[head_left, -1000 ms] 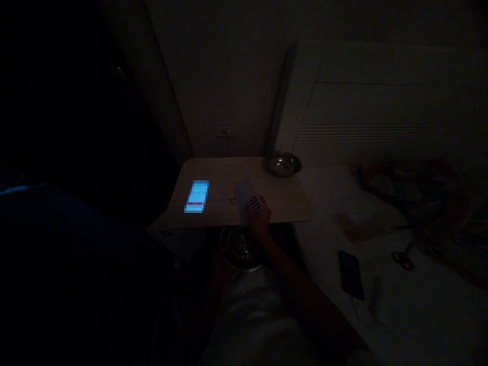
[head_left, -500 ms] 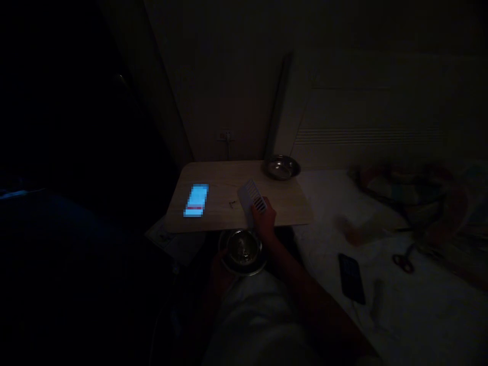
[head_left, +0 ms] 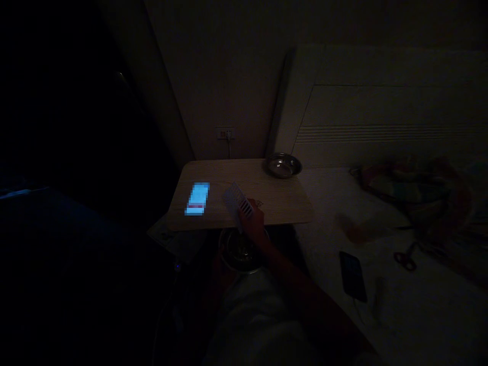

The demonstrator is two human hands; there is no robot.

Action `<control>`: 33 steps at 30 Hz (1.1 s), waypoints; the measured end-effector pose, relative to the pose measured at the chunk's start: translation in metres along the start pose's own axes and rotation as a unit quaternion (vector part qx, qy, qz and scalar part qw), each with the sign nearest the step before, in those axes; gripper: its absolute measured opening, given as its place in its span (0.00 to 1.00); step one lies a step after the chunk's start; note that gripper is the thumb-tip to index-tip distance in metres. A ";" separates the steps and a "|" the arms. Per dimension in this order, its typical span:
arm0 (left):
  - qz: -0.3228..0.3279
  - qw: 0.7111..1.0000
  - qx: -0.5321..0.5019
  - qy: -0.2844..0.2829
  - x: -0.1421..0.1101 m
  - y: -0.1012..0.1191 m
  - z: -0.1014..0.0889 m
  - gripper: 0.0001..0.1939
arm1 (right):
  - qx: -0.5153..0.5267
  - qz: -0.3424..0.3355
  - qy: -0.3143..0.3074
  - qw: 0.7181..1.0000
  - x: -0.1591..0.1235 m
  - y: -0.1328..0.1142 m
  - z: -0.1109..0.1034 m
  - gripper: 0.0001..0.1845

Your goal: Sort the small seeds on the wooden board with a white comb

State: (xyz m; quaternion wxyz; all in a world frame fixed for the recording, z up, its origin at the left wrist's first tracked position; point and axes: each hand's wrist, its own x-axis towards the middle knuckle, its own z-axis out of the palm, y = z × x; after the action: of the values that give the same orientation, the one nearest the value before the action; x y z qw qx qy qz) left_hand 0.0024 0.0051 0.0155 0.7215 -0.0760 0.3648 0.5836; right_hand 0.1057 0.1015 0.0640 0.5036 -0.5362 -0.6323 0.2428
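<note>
My right hand (head_left: 253,221) is closed around a white flat piece (head_left: 232,198) with a row of dark slots along one edge. It holds this piece tilted just over the front part of the small wooden table (head_left: 213,173); the dim light hides its exact kind. Below the table's front edge, above my lap, a round metal bowl (head_left: 249,270) is partly covered by my right hand and forearm. My left hand (head_left: 224,272) grips the bowl's left rim, its fingers mostly lost in shadow. Something shiny, too dark to make out, shows inside the bowl.
A lit phone (head_left: 197,198) lies on the table's left side, and another metal bowl (head_left: 284,166) stands at its back right corner. On the white bed to the right are a dark phone (head_left: 353,276) with a cable, red-handled scissors (head_left: 405,261) and colourful cloth (head_left: 412,183).
My right hand has moved a little left with the white slotted piece, uncovering small dark marks on the tabletop. My left hand stays at the bowl.
</note>
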 end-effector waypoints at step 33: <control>0.083 0.995 0.046 -0.043 0.007 -0.004 -0.009 0.17 | -0.174 -0.035 -0.030 0.984 0.062 0.005 -0.063 0.11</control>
State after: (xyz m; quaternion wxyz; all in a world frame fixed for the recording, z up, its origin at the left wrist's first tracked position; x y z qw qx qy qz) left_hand 0.0023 0.0046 0.0030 0.6884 0.0131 0.3651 0.6266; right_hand 0.1698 0.1458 0.1074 0.3918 -0.5856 -0.6981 0.1269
